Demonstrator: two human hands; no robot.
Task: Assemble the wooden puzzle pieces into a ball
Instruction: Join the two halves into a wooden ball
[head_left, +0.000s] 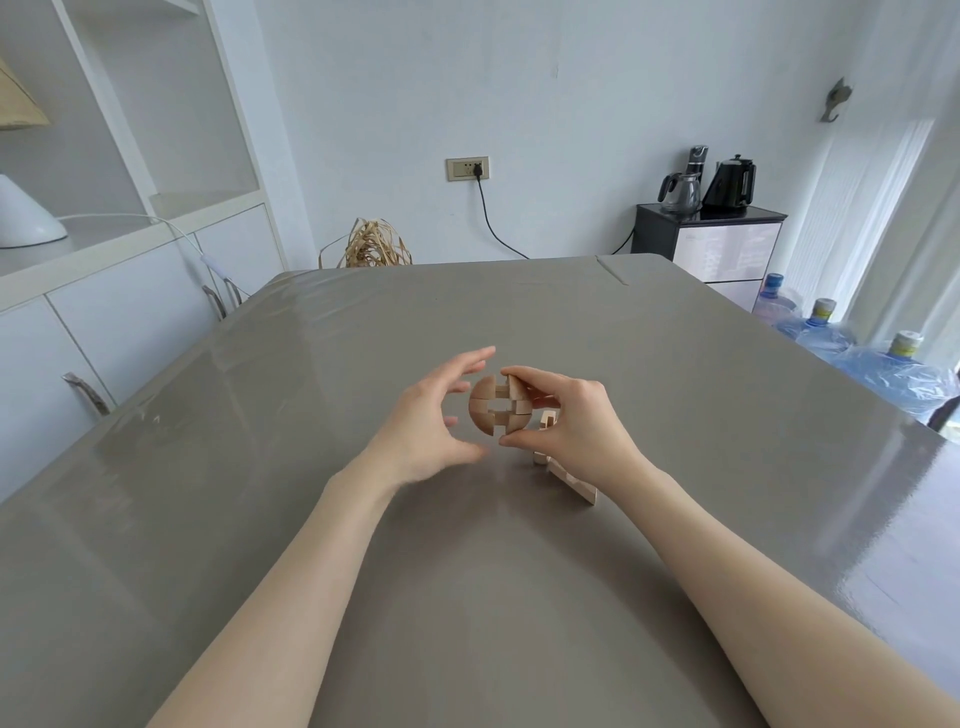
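No readable text anywhere in view

The caps of the water jugs (810, 325) at the right edge carry coloured labels, but the print is too small and blurred to make out; the wall socket (467, 169), the two kettles (730, 182) on the dark cabinet (675, 231) and the wooden puzzle pieces (498, 405) show no legible letters, numbers, brand marks or signs
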